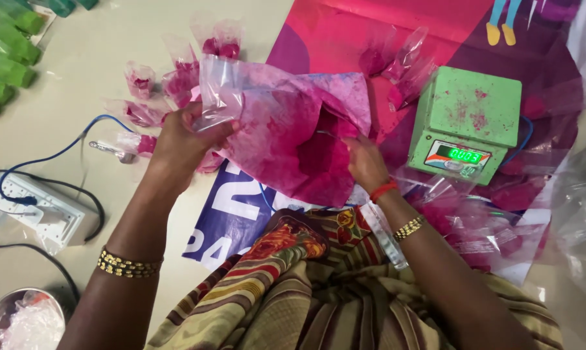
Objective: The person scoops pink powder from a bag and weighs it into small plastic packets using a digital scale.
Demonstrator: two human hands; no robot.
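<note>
My left hand (184,139) grips a small clear plastic pouch (218,91), held up over the floor. My right hand (364,162) reaches into the mouth of a large plastic bag (286,129) stained with pink powder; its fingertips are partly hidden inside, so what they hold cannot be told. The bag lies in front of my lap on a printed pink and purple sheet (344,32). A green digital scale (464,123), dusted pink, stands just right of my right hand.
Several small filled pouches of pink powder (176,81) lie beyond my left hand, with a spoon (108,150). Empty clear pouches (481,227) pile at the right. A white power strip (37,207) with cables sits at left, green packets (4,52) at top left.
</note>
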